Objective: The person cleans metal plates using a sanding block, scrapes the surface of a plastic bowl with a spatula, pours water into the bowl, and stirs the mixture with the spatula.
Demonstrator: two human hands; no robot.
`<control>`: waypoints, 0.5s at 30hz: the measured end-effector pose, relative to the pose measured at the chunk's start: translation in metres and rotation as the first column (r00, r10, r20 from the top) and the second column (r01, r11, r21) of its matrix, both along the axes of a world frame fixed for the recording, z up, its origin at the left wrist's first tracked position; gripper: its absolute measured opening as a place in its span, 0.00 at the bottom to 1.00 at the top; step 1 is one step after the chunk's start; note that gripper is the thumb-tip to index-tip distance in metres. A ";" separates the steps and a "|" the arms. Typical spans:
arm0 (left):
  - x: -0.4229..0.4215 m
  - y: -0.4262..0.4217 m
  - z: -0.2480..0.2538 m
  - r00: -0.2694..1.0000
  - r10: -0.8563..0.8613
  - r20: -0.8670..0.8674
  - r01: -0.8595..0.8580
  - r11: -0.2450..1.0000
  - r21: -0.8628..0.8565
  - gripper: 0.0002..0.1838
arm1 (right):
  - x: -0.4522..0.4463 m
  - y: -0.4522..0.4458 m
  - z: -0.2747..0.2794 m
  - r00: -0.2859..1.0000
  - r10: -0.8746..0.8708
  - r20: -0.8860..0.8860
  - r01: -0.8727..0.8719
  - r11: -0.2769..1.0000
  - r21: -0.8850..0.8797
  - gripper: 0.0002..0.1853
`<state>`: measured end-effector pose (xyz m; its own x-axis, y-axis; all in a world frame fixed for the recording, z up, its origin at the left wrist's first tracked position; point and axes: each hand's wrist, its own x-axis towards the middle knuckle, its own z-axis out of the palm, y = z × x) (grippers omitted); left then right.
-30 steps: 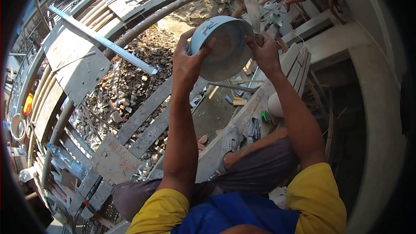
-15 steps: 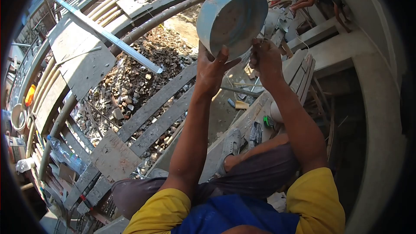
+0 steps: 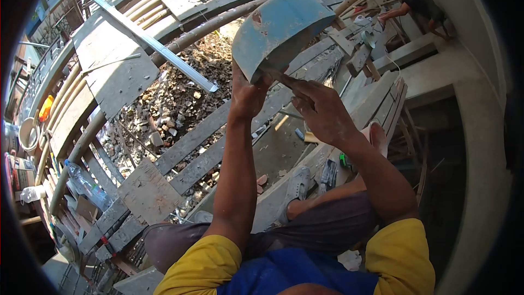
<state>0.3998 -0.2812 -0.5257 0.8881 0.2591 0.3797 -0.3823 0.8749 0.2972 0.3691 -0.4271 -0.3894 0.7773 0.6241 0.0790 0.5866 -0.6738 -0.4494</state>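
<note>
A worn light-blue round bowl [image 3: 284, 24] is raised in front of me, tipped so that its scuffed outer side faces me. Most of its inside is hidden. My left hand [image 3: 248, 97] grips its near lower edge from below, fingers partly out of sight behind the rim. Just to the right is my right hand [image 3: 322, 110], its index finger stretched toward the bowl's lower edge beside the left hand. The other fingers are loosely bent, and I see nothing held in them.
Grey planks [image 3: 196, 145] cross above rubble [image 3: 169, 112]. A long metal bar [image 3: 150, 41] lies across the left boards. Plastic bottles [image 3: 87, 188] stand at left. A green tape measure [image 3: 343, 159] lies by my foot. Another person [image 3: 423, 13] bends over at upper right.
The bowl has tilted from showing its inside to showing its outer side, and moved slightly left. My right hand has left its pinch at the rim, lowered and stretched its fingers.
</note>
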 end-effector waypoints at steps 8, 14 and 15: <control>-0.002 -0.005 0.005 0.999 -0.003 -0.044 0.003 1.000 0.014 0.44 | -0.001 0.004 0.003 0.991 -0.066 -0.120 0.074 0.995 0.066 0.24; 0.000 -0.009 0.005 0.997 -0.013 -0.074 0.013 1.000 -0.003 0.49 | -0.001 0.000 0.000 0.992 -0.065 -0.106 0.068 0.997 0.022 0.20; -0.001 -0.009 0.007 0.999 -0.011 -0.037 0.010 0.999 -0.044 0.49 | 0.000 0.001 0.000 0.992 -0.082 -0.092 0.086 0.995 0.048 0.20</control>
